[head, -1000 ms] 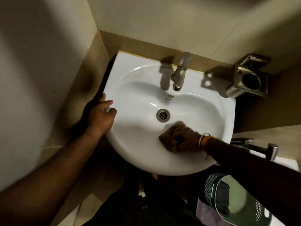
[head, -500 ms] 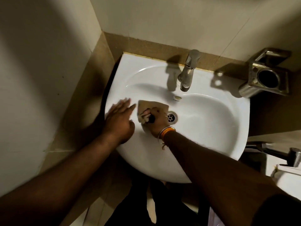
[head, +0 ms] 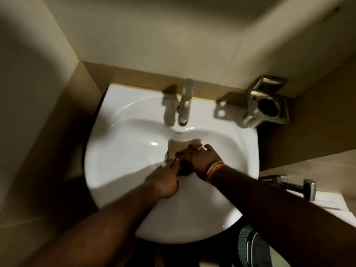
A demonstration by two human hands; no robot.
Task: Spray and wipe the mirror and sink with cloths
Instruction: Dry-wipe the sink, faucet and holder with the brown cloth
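Note:
The white sink [head: 115, 105] fills the middle of the view, seen from above. A tan cloth [head: 179, 148] lies at the bottom of the basin, over the drain, just below the tap. My right hand [head: 202, 160], with bangles on its wrist, presses down on the cloth with its fingers spread. My left hand [head: 163, 182] is inside the basin right beside it, fingertips at the cloth's near left corner. A dark lump sits between the two hands; blur hides what it is. No mirror or spray bottle is in view.
A steel tap [head: 185, 105] stands at the back rim. A metal holder [head: 265, 106] is fixed to the wall on the right. A metal hand sprayer [head: 306, 187] lies on a white ledge at the right. Walls close in on the left and behind.
My right hand slid the cloth from the basin's left side to its middle, over the drain. My left hand left the sink's left rim and moved in beside the right hand.

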